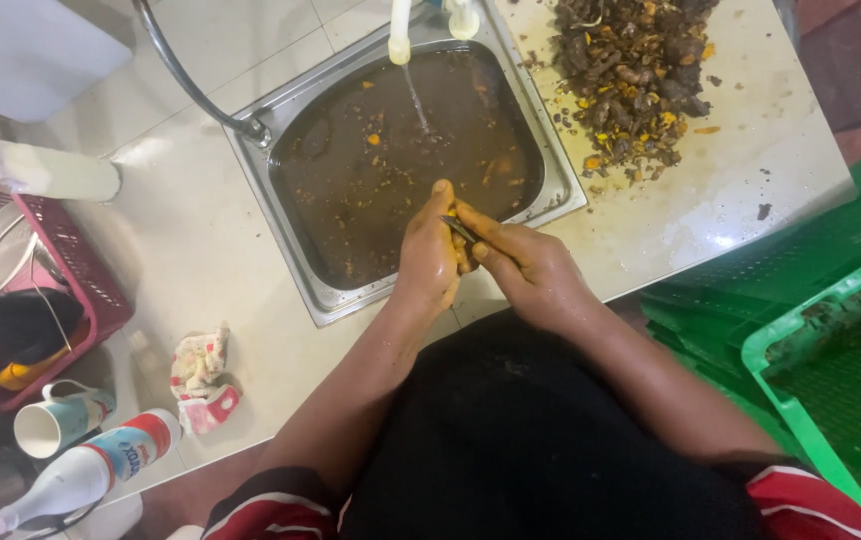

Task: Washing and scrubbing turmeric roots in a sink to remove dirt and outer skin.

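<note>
Small piece scraped with a knife over a water-filled sink.

The thin dark knife blade [461, 230] is pinched in the right hand [531, 265]; the left hand [431, 255] is closed around a small, mostly hidden piece above the muddy steel sink [561, 190]. Wet and likely slippery; firm fingertip hold advised.

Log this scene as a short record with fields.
setting: tiled counter with steel sink
sink: full of muddy brown water, tap running
left hand: closed on a small item, too hidden to name
right hand: holds knife against the left
pile: dirty roots, orange bits, right of sink
crate: green, at right
</note>
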